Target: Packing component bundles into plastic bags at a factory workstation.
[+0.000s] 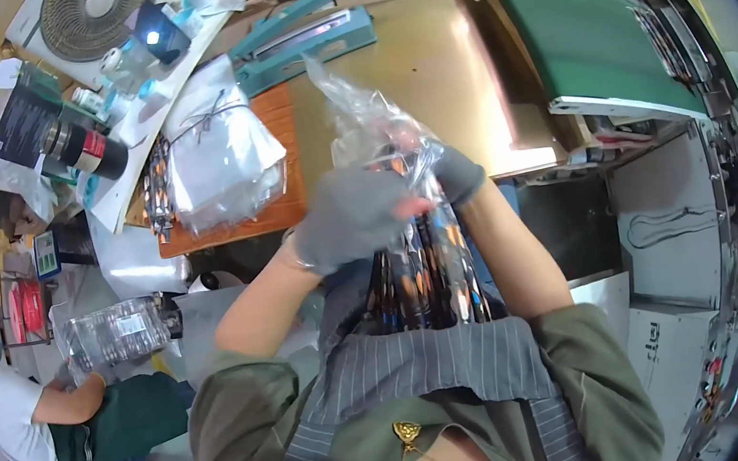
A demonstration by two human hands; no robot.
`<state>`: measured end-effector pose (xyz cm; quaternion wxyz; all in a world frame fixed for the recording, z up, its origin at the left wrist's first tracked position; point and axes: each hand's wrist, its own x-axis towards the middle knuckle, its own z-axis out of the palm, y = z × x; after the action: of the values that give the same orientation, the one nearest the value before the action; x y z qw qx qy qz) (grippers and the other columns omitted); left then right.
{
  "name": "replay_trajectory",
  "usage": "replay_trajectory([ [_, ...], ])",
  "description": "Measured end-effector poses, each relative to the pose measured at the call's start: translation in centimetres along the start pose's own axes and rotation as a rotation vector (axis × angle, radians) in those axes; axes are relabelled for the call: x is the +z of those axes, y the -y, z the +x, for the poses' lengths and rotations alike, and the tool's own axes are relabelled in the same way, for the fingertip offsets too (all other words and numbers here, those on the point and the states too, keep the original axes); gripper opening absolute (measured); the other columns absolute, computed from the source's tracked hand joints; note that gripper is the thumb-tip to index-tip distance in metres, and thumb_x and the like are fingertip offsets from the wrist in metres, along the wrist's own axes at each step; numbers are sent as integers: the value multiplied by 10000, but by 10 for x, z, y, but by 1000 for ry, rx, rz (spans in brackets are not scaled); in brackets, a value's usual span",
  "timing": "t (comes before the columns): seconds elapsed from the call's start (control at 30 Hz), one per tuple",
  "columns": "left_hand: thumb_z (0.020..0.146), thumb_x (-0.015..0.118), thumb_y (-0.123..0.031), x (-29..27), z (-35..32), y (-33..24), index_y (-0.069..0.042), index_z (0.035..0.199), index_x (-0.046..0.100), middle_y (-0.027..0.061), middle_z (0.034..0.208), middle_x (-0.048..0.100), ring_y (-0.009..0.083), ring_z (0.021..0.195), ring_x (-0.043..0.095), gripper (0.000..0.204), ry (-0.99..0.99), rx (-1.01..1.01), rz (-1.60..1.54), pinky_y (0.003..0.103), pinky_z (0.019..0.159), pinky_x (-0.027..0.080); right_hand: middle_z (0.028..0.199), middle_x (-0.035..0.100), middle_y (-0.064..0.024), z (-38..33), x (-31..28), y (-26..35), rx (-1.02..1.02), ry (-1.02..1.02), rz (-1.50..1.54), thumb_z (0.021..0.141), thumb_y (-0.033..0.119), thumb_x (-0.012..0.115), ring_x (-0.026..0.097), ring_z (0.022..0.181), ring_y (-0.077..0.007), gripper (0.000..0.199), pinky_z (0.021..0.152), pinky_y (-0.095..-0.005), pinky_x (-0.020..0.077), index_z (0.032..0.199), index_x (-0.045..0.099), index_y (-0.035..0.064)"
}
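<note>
Both my hands wear grey gloves with bare fingertips and are raised over the table's near edge. A crinkled clear plastic bag [358, 102] stands up between them. My left hand [353, 219] is closed on the bag's near side, fingertips pointing right. My right hand [459, 175] grips the bag from the right, its fingers partly hidden behind the film. Below the hands, a bundle of slim dark sticks [420, 275] with orange and blue patterns reaches down to my striped apron. Its upper ends lie close to or inside the bag; I cannot tell how far in.
A teal bag sealer [306, 47] stands at the table's back. Left are a stack of clear bags [223, 162], more patterned sticks [157, 192], and a white board [149, 120] bearing bottles and a thermos [86, 150]. A green panel [584, 32] lies right. A masked co-worker [49, 407] sits far left.
</note>
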<state>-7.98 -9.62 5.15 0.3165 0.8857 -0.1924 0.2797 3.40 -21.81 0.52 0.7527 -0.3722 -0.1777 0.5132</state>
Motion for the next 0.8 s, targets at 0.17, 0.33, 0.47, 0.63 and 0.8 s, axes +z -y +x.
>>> replay_trajectory([
  [0.17,820,628,-251,70,-87,-18,-59,586,447,103,541,413,257,467,426,352,-331,-378,-266,362,460,324,1106,579,-107,-83,-24,-68,-61,-129,78,871,414,565,579,999,-197,587,908,-332,459,1299,411,43],
  [0.33,776,658,-150,64,-115,-51,-45,610,516,104,579,501,206,489,481,242,13,-537,-291,314,484,386,917,638,-228,-125,-39,-83,332,-237,-998,849,439,537,647,823,-290,463,742,-384,487,1029,648,27],
  [0.47,789,632,-104,43,12,-35,-11,729,525,72,620,501,118,571,463,154,-99,-499,-115,277,539,395,649,581,-127,-74,-19,2,-575,-721,-1471,745,241,645,584,607,-332,169,553,-414,455,772,567,94],
  [0.63,796,570,-135,-26,73,80,-24,730,602,32,596,555,124,555,511,133,10,-464,100,274,540,405,728,609,-132,-39,7,87,-835,-587,-1666,705,173,652,610,710,-332,192,608,-398,478,855,551,107],
  [0.8,816,526,-230,-26,108,68,-19,686,637,65,564,590,122,545,561,272,203,-477,135,305,543,456,796,634,-143,-28,-11,157,-612,-727,-1650,754,137,549,602,745,-316,103,682,-370,473,804,599,62],
])
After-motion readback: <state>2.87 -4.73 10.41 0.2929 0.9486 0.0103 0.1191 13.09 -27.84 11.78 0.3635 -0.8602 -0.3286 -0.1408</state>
